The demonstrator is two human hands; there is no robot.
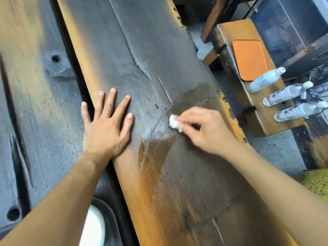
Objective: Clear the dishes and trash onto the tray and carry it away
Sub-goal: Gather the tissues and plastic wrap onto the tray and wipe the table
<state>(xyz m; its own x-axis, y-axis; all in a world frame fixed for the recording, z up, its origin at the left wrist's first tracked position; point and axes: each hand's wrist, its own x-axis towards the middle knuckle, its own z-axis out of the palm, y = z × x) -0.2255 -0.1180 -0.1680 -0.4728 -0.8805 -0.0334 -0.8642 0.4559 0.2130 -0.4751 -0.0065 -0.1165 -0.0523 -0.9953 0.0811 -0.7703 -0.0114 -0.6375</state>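
Dark wooden table (138, 50), wet streak | left hand (104, 128): flat, fingers spread | right hand (204, 130): fingertips pinching white crumpled tissue (174, 122) against tabletop | orange tray (249, 58) on bench (262, 114)

A long dark wooden table (159, 68) carries a wet smear (156, 144) near its right edge. Beside it, a wooden bench (236, 32) holds an orange tray (248, 59) and three plastic bottles (266, 79) lying down.

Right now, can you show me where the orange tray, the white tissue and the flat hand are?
orange tray (249, 59): head view, middle of its flat surface.
white tissue (173, 122): head view, the crumpled wad beyond the right hand's fingertips.
left hand (104, 128): head view, its back.
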